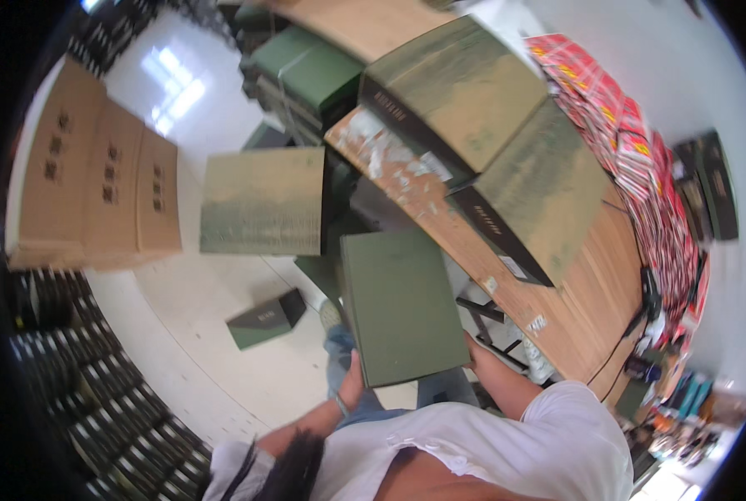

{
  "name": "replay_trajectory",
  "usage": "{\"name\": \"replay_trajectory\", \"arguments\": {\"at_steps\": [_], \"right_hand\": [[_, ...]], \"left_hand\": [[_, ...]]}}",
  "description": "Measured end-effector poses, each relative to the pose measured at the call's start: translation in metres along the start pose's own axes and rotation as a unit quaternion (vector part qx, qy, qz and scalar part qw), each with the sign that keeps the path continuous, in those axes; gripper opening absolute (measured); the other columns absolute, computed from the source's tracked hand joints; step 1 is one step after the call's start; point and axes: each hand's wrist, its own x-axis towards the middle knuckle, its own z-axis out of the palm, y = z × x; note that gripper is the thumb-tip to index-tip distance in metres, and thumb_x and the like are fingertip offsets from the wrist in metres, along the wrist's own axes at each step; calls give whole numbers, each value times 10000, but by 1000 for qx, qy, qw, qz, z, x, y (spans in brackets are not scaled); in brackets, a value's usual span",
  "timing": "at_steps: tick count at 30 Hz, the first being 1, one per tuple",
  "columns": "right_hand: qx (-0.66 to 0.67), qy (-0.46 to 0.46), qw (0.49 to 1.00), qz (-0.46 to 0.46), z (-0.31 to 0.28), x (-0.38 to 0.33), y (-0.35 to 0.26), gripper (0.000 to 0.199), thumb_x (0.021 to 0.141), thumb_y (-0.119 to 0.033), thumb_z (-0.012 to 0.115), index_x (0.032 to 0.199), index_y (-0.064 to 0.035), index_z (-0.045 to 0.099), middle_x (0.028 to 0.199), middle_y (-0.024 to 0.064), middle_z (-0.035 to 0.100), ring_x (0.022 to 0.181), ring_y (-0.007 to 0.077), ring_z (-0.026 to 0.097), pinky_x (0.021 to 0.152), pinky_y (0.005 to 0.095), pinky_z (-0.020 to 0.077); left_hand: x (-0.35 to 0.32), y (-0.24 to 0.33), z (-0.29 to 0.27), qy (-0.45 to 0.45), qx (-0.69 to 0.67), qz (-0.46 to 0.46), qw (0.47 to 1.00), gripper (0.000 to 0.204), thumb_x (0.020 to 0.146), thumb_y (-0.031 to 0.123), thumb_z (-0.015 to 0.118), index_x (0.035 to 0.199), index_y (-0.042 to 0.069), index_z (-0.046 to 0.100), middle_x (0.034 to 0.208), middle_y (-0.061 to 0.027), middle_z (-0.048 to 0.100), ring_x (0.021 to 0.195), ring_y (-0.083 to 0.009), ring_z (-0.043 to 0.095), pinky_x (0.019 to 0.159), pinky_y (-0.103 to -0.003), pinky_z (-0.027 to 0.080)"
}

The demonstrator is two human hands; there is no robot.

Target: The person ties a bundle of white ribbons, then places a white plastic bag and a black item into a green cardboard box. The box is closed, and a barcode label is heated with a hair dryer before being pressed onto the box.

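A flat dark-green box (406,309) is held in front of my body, its plain broad face turned up. My left hand (353,377) grips its left side near the lower corner, with most of the fingers hidden beneath or behind it. At the opposite edge, my right hand (475,354) closes on the lower right corner, mostly covered by the box. Close by on the right, two large green-and-tan boxes (456,92) with dark sides rest on a wooden table.
The wooden table's (440,221) edge runs diagonally beside my right arm. Red printed packets (624,142) are heaped along its far side, near a black handheld scanner (649,290). Brown cartons (106,175) stand at left. A small dark box (266,317) lies on the floor, near stacked dark boxes (114,409).
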Motion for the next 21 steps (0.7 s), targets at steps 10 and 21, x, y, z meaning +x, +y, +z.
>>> {"name": "replay_trajectory", "arguments": {"at_steps": [10,21], "right_hand": [[-100,-318,903,-272,91,-183,-64,506,971,-382,444,1373,-75,466,1315,74,546,1123,186,552,941,343,453],[60,-165,879,-442,-103,-338,-105,556,995,-446,306,1401,-88,431,1338,112,517,1186,228,507,1021,382,393]], "left_hand": [[-163,119,26,68,55,97,991,748,995,583,179,1424,-5,352,1401,-125,455,1301,-212,398,1104,-307,274],[-135,149,194,-249,-113,217,937,743,994,586,179,1438,11,336,1396,-119,458,1291,-199,405,1095,-311,288]]}}
